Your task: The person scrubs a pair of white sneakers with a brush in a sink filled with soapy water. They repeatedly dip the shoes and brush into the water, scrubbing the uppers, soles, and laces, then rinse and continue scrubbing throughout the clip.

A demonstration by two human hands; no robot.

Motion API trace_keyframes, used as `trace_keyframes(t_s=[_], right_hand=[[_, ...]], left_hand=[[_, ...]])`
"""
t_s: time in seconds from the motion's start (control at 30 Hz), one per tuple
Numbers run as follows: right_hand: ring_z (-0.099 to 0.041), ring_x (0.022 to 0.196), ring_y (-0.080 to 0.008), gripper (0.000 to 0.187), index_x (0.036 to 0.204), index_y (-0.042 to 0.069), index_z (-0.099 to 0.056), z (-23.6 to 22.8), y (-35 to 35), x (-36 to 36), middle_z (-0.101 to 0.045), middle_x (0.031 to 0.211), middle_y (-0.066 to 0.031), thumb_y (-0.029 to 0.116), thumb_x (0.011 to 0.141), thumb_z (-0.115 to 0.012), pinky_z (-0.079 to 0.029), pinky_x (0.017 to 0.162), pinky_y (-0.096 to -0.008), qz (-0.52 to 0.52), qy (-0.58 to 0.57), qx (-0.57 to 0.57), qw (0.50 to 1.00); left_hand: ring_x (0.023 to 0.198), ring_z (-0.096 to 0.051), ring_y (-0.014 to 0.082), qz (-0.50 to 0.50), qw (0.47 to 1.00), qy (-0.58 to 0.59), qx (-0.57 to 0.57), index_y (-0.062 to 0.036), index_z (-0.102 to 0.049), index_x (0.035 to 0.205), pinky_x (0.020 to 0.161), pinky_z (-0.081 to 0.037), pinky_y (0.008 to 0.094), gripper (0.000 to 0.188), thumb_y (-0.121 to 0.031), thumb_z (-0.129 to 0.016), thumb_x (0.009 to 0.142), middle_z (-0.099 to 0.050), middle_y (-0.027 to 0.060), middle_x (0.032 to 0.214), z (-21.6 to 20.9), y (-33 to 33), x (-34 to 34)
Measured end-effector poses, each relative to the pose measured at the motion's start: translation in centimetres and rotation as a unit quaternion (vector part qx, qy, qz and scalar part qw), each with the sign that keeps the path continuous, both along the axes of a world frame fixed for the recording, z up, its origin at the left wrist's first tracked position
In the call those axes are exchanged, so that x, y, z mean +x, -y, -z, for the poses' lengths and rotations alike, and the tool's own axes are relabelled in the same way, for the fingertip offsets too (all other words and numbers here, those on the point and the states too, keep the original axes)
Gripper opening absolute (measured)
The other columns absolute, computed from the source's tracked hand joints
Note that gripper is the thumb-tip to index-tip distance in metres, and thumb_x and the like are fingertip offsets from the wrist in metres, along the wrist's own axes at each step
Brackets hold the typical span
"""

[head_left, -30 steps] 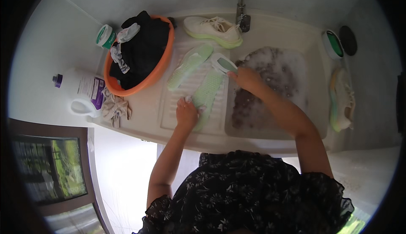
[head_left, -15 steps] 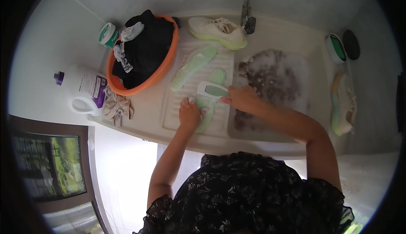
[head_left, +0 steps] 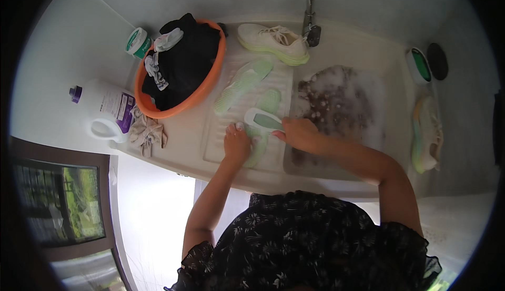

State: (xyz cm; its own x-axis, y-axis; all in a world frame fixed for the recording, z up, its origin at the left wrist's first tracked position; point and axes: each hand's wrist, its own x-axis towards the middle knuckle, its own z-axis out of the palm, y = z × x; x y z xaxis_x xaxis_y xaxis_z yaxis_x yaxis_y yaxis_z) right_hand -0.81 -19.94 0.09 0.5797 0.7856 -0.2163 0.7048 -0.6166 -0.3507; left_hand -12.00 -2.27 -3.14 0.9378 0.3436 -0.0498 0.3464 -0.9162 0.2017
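Observation:
A pale green shoe insole [head_left: 269,100] lies lengthwise on the ribbed drainboard [head_left: 210,146] of the sink. With fingers bent over its near part, my left hand [head_left: 236,144] presses it at the left edge. My right hand [head_left: 301,135] is closed round the handle end of a white scrub brush [head_left: 251,116], which rests across the insole's middle and hides part of it. Just beyond, a second pale green insole [head_left: 244,83] lies slanted on the ribs. Behind that sits a cream sneaker [head_left: 271,39] with a lime sole.
Foamy dark water fills the basin [head_left: 342,99] on the right. Another sneaker [head_left: 428,133] and a green-and-white oval brush [head_left: 419,66] stand along the right ledge. At left are an orange tub [head_left: 214,73] of dark clothes, a white tub [head_left: 138,43], a detergent jug [head_left: 108,109] and a rag [head_left: 146,132].
The brush and my right hand have shifted slightly toward me along the insole. My left hand stays on the insole. The whole view has moved a little.

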Motion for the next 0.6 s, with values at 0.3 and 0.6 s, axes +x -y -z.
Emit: trace_keyframes(t_s=[0.3, 0.6], right_hand=[[-0.06, 0.063, -0.0328, 0.053, 0.079, -0.002, -0.055, 0.0, 0.0, -0.4, -0.059, 0.065, -0.0173, 0.049, 0.085, -0.043, -0.047, 0.056, -0.042, 0.0, -0.005, 0.005, 1.0], [-0.06, 0.068, -0.0351, 0.056, 0.086, -0.002, -0.057, 0.2, -0.5, 0.5, -0.06, 0.07, -0.0202, 0.052, 0.083, -0.044, -0.048, 0.06, -0.0422, -0.01, -0.001, 0.022, 1.0]], left_hand=[[0.096, -0.046, 0.0377, -0.003, 1.0, 0.01, -0.02, 0.0071, -0.042, 0.097, 0.079, -0.042, 0.0416, 0.051, -0.028, -0.068, 0.071, -0.043, 0.0235, 0.104, -0.7, 0.2, -0.1], [0.098, -0.046, 0.0336, -0.006, 0.999, -0.005, 0.045, 0.0059, -0.047, 0.097, 0.077, -0.043, 0.0396, 0.051, -0.032, -0.067, 0.069, -0.044, 0.0184, 0.102, 0.5, -0.2, -0.3]])
